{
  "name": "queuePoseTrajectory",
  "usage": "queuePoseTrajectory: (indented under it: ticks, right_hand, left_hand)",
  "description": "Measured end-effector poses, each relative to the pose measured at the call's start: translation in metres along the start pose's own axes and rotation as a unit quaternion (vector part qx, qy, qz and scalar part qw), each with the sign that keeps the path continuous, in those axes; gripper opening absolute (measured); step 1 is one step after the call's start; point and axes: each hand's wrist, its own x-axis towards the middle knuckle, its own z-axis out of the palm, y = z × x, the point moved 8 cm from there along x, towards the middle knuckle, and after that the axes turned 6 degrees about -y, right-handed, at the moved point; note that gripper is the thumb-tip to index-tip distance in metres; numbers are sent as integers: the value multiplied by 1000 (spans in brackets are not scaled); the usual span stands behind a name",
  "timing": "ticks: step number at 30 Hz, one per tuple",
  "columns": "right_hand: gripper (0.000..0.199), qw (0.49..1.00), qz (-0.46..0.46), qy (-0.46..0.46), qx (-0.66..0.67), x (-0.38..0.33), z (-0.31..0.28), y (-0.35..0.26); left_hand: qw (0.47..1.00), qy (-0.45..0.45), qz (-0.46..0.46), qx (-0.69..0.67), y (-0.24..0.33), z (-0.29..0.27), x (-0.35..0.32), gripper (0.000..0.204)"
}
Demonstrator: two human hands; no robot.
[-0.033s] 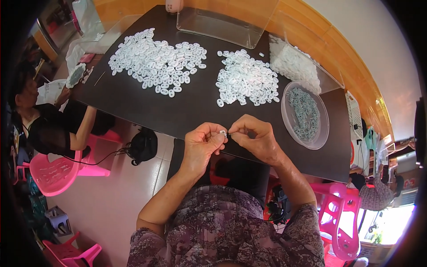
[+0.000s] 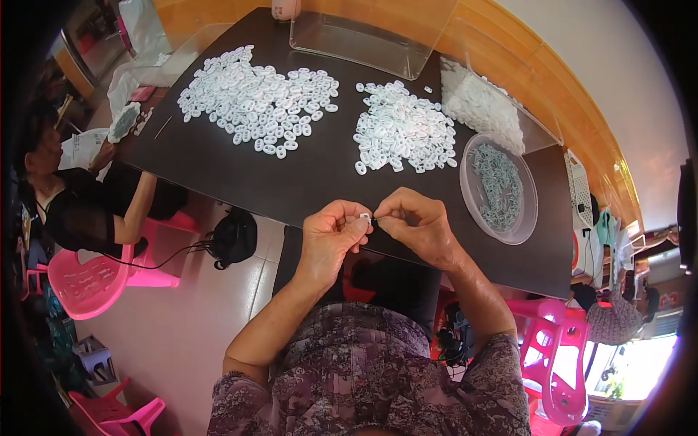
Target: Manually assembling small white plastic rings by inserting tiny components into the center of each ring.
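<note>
A small white plastic piece (image 2: 365, 216) is pinched between the fingertips of the left hand (image 2: 329, 240) and the right hand (image 2: 418, 221), both of which are closed on it just over the near edge of the dark table (image 2: 240, 171). Whether a second, thinner part is held by the right hand cannot be told. Two heaps of white oval rings are spread on the table: a wide heap (image 2: 258, 98) toward the far left corner and a denser heap (image 2: 403, 131) near the middle. A round clear dish (image 2: 499, 187) filled with grey-green pieces is set toward the right edge, close beside the denser heap. A clear plastic box (image 2: 363, 40) is stood at the far edge. At the left edge, another person (image 2: 69, 196) is seated on a pink plastic chair (image 2: 83, 280).
</note>
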Motion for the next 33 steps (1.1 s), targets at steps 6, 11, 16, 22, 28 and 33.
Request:
queuePoseTrajectory:
  ticks: [6, 11, 16, 22, 28, 33]
  right_hand:
    - [9, 996, 69, 22, 44, 0, 4, 5]
    - [13, 996, 86, -2, 35, -1, 8, 5]
    - [14, 995, 92, 5, 42, -2, 9, 7]
    - [14, 995, 84, 9, 51, -1, 13, 7]
    - [7, 992, 74, 47, 90, 0, 18, 8]
    - [7, 992, 74, 57, 82, -2, 20, 10]
  left_hand:
    - [1000, -6, -4, 23, 0, 0, -3, 12]
    - [999, -4, -3, 41, 0, -1, -4, 12]
    - [999, -4, 2, 39, 0, -1, -5, 11]
    - [997, 19, 48, 64, 2, 1, -6, 7]
    - [993, 58, 76, 75, 1, -3, -8, 4]
    - [995, 64, 70, 39, 0, -5, -9, 5]
